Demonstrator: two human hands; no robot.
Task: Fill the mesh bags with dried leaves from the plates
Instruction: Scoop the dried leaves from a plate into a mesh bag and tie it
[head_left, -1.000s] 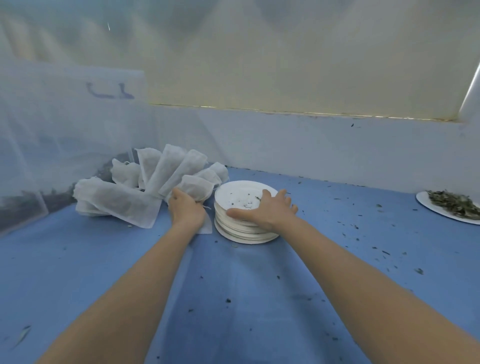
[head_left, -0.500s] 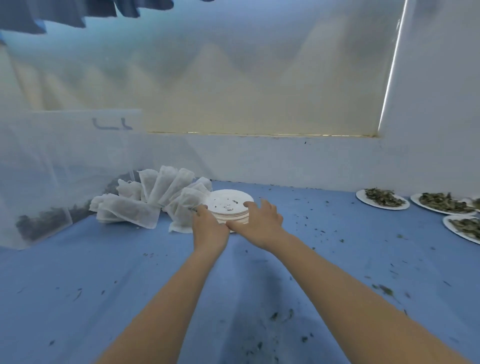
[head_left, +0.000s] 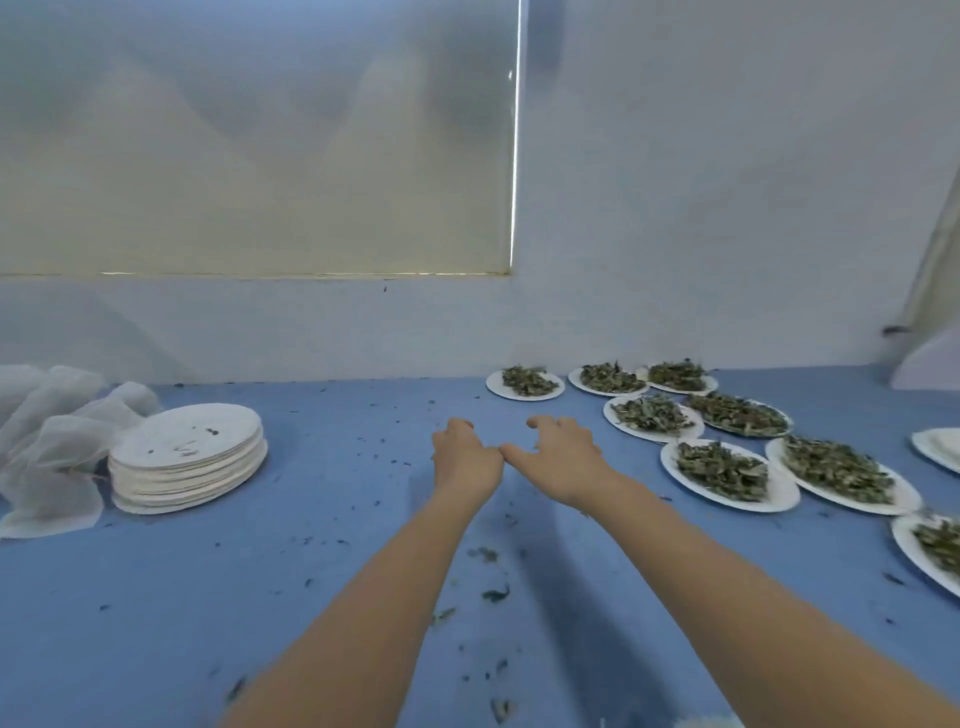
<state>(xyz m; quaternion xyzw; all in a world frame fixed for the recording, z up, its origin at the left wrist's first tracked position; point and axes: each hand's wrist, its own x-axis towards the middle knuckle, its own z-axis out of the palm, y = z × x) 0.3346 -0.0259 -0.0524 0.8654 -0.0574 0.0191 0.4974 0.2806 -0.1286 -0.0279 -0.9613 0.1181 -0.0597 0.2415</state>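
My left hand (head_left: 465, 457) and my right hand (head_left: 561, 457) hover side by side over the blue table top (head_left: 337, 545). Both hold nothing. Their fingers are loosely curved, and the right thumb touches the left hand. Several white plates of dried green leaves lie to the right; the nearest leaf plate (head_left: 727, 475) is a short way right of my right hand. At the far left lies a heap of white mesh bags (head_left: 52, 441). A stack of empty white plates (head_left: 187, 457) stands beside the bags.
Leaf crumbs are scattered over the blue surface. A white wall (head_left: 675, 260) with a blind-covered window (head_left: 249, 156) runs along the back. Another white plate (head_left: 940, 449) shows at the right edge.
The view has swung right. Both hands have left the plate stack and the mesh bags and moved right, toward the plates of leaves.
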